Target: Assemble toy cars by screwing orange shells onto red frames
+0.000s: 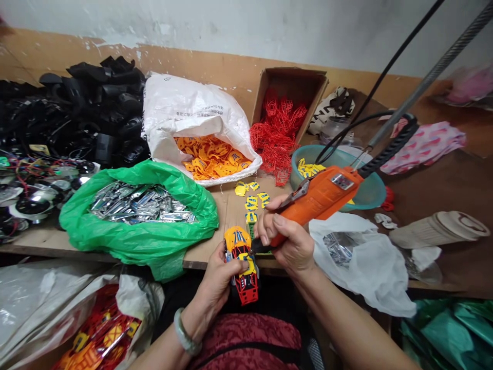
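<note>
Closest to me is the maroon cloth point(246, 334) on the lap, and just past it I've got the left hand point(217, 277) wrapped round a toy car point(239, 239), thumb pressed on its top. So the car's held up off the table, right around the table's front edge point(196, 264). Right hand point(295, 239) has a full grip on an orange power screwdriver point(319, 195), nose aimed at the car. Can't tell from here if the bit is touching anything.

My read: it's a fastening step, car steadied in one hand, driver in the other. I'd say the move calls for a firm left hold and the bit lined up straight before any push.

Room's tight. Green bag point(115, 236) of silver pieces point(142, 203) hems in the left, a white plastic bag point(381, 272) sits beside the right forearm, loose yellow pieces point(251, 203) lie just beyond the car. Further back: white sack point(196, 97) of orange parts point(215, 156), teal basin point(373, 190), cardboard box point(319, 82) of red frames point(279, 123). The driver's back end overlaps the basin in my view, so I'd mind that rim, plus the black cable point(385, 72) and spring point(431, 79) up top.
</note>
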The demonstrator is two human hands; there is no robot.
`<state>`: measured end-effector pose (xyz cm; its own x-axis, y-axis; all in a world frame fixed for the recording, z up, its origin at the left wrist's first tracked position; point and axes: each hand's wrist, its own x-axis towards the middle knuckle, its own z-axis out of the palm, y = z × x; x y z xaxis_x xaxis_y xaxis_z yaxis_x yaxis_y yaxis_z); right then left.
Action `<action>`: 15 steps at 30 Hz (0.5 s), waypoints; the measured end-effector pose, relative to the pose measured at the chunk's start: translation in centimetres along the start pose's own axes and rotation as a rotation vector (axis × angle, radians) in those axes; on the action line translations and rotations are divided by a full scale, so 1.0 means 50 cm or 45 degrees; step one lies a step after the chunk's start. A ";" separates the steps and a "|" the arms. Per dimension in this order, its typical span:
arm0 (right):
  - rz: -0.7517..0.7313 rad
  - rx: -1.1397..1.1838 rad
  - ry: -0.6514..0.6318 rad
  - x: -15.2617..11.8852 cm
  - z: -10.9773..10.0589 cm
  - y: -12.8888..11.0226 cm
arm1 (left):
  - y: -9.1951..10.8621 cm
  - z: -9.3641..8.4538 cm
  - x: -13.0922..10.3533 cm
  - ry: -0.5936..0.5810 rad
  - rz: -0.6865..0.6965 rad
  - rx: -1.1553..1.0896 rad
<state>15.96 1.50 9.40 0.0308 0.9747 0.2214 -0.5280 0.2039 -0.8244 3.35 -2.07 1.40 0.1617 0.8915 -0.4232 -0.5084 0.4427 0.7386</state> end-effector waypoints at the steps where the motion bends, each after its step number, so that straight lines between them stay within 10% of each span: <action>1: -0.006 0.006 0.004 0.000 -0.001 0.002 | 0.000 -0.001 0.000 -0.004 -0.001 0.002; 15: -0.068 0.016 0.032 0.005 0.002 -0.007 | -0.002 -0.008 0.000 -0.047 -0.027 -0.015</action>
<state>16.07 1.64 9.79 0.0809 0.9644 0.2517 -0.5354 0.2550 -0.8052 3.08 -2.17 1.11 0.2032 0.8851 -0.4186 -0.5144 0.4603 0.7235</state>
